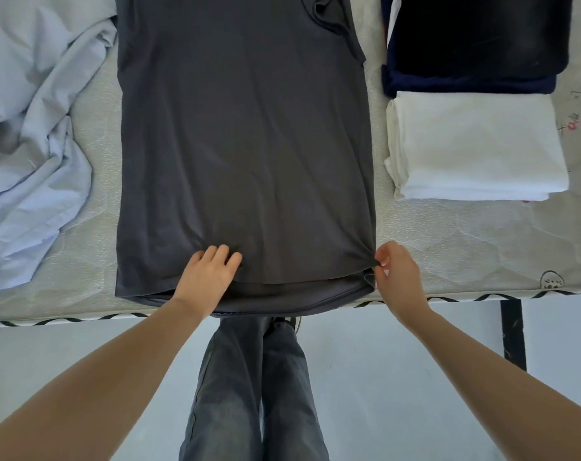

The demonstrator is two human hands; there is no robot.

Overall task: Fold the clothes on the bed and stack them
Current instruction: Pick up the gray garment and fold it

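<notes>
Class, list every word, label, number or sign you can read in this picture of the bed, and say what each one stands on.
None can be read.
Red and dark handwritten marks on the mattress cover at its right edge: too small and blurred to read.
Small round printed emblems along the mattress's near edge: pictures, no legible words.
Dark grey T-shirt, folded white garment, folded navy garment: no visible print or label.
</notes>
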